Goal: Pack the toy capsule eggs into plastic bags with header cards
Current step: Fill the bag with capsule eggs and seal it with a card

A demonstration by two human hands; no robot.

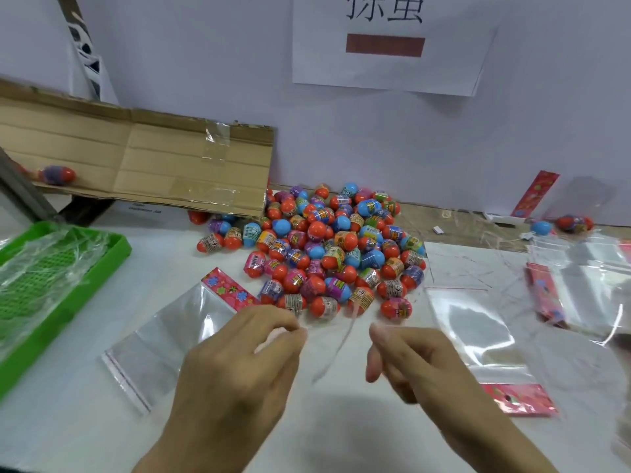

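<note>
Between both sets of fingertips, pinching a thin clear strip (333,339): left hand (235,367) and right hand (420,367) curling at its ends. Just beyond, lying heaped, capsule eggs (327,247); leftward, lying flat, plastic bag (170,339) with header card (228,289).

Glossy plastic eggs (327,247), clear shiny bag (164,339), matt corrugated cardboard (136,158)

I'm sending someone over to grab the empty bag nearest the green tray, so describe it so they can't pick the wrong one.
Start at the green tray on the table's left. Just right of it lies a clear bag, flat and empty, slanting up toward the egg pile. Unlike the bags on the right, its flowered red header card points at the pile.
</note>
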